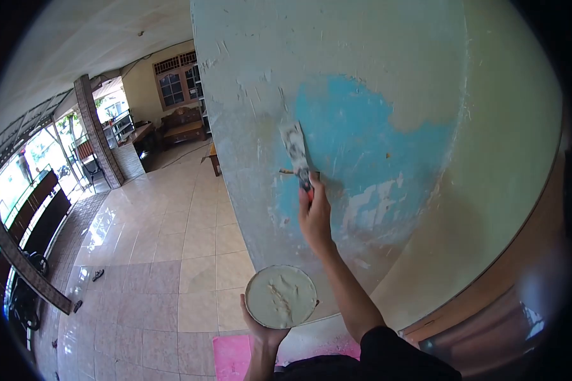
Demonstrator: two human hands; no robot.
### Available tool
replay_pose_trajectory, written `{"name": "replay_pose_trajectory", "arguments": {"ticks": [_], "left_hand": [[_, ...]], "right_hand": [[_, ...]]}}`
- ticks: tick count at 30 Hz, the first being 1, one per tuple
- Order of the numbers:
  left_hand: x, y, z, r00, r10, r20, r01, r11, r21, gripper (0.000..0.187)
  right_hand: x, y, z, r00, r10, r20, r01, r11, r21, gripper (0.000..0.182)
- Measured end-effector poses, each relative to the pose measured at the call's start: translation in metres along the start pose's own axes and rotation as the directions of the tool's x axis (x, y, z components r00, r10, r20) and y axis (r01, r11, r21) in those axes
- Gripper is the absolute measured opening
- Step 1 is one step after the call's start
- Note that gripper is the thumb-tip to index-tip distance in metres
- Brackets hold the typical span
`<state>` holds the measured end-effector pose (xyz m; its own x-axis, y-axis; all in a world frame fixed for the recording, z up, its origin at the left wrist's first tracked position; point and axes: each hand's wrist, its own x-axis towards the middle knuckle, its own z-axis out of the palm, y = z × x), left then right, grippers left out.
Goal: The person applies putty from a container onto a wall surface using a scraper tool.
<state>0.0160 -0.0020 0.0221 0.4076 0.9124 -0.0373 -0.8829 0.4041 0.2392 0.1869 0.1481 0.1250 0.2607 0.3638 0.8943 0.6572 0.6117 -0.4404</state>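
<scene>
Hands at a wall [362, 38], seen from the head camera. The right hand [316, 216] has its grip closed on the handle of a putty knife [293, 145]; the blade, smeared with pale paste, points upward over the left part of a turquoise patch [343, 114] (whether its edge touches the surface cannot be told). Below and to the left, the left hand [264, 329] grips a round plate [248, 311] from beneath, the thumb side at its left rim; pale paste [283, 295], raised in ridges, covers the plate. Grey-green coating borders the patch above and at the left. A pink sheet [230, 357] lies low in the view, and a tiled floor [210, 273] extends leftward to a wooden bench [183, 129] beneath a window [171, 89].
</scene>
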Motion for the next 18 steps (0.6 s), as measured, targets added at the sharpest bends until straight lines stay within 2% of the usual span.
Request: {"name": "replay_pose_trajectory", "arguments": {"ticks": [2, 5, 8, 12, 14, 15, 16, 17, 18], "left_hand": [[0.002, -0.001, -0.008, 1.000, 0.009, -0.026, -0.009, 1.000, -0.016, 0.080], [0.001, -0.002, -0.001, 1.000, 0.010, 0.005, -0.010, 1.000, 0.001, 0.081], [0.003, -0.002, -0.011, 0.997, 0.029, -0.074, -0.029, 1.000, -0.007, 0.082], [-0.001, -0.002, 0.002, 0.999, 0.021, -0.041, -0.019, 0.999, 0.036, 0.083], [0.000, -0.002, -0.002, 1.000, 0.006, 0.014, -0.005, 0.996, -0.092, 0.076], [0.000, -0.001, -0.004, 1.000, 0.010, 0.011, -0.009, 0.996, -0.093, 0.076], [0.001, 0.000, -0.004, 0.998, -0.008, 0.058, 0.021, 0.976, -0.218, 0.076], [0.000, -0.001, -0.005, 0.995, -0.023, 0.102, 0.056, 0.939, -0.339, 0.077], [-0.002, -0.002, -0.004, 0.996, -0.023, 0.090, 0.053, 0.938, -0.342, 0.077]], "right_hand": [[-0.030, 0.012, -0.007, 0.995, 0.089, 0.036, -0.089, 0.996, 0.015, 0.036], [-0.042, 0.021, -0.012, 0.999, 0.032, 0.004, -0.033, 0.997, 0.074, 0.036], [-0.009, 0.008, -0.013, 1.000, 0.016, -0.012, -0.014, 0.992, 0.125, 0.036], [0.041, -0.018, -0.006, 1.000, 0.012, 0.005, -0.012, 0.996, 0.084, 0.036], [0.035, -0.011, -0.001, 1.000, 0.004, -0.015, -0.003, 0.998, 0.059, 0.036], [0.023, -0.007, -0.003, 0.999, 0.040, 0.001, -0.040, 0.998, 0.043, 0.036], [0.010, -0.002, -0.005, 0.997, 0.074, 0.017, -0.075, 0.997, 0.026, 0.037], [-0.005, 0.007, -0.007, 1.000, 0.006, -0.009, -0.006, 1.000, -0.009, 0.037], [-0.021, 0.008, -0.016, 1.000, 0.016, -0.002, -0.016, 1.000, -0.010, 0.037]]}}
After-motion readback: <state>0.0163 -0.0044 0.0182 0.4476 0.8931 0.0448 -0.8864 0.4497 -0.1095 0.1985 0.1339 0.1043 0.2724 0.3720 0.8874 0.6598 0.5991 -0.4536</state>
